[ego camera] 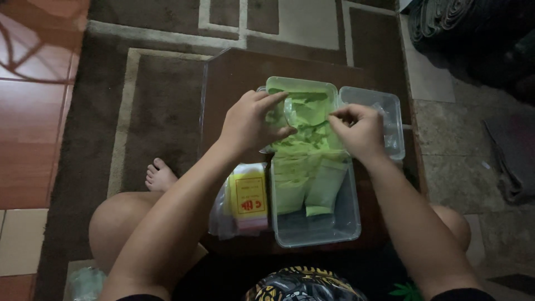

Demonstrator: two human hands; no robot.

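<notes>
A seated person works over a low brown table (pixel 234 78), both hands meeting above a clear plastic tub (pixel 315 226). The left hand (pixel 251 120) and the right hand (pixel 359 129) each pinch an edge of a thin clear plastic bag (pixel 301 111) that holds pale green powder; thumb and fingertips are pressed together on the film, the remaining fingers loosely curled. The bag sits at the far end of the tub, over a heap of similar filled green packets (pixel 309 178) stacked on edge.

Handling, as a judgement: the bag appears light, limp and slippery, so it would sag if held by one corner, and the film looks easy to tear or to spill from (the mouth cannot be seen clearly). The firmest hold is likely at the empty top margin, above the powder line, with both hands.

Materials: the tub is rigid and translucent, with rounded corners; a second clear container (pixel 379 114) touches it on the right. Left of the tub lies a soft bundle of bags with a yellow and pink label (pixel 248 200). Under the table lies a patterned brown carpet (pixel 156 106), beside glossy red floor tiles (pixel 30 122).
</notes>
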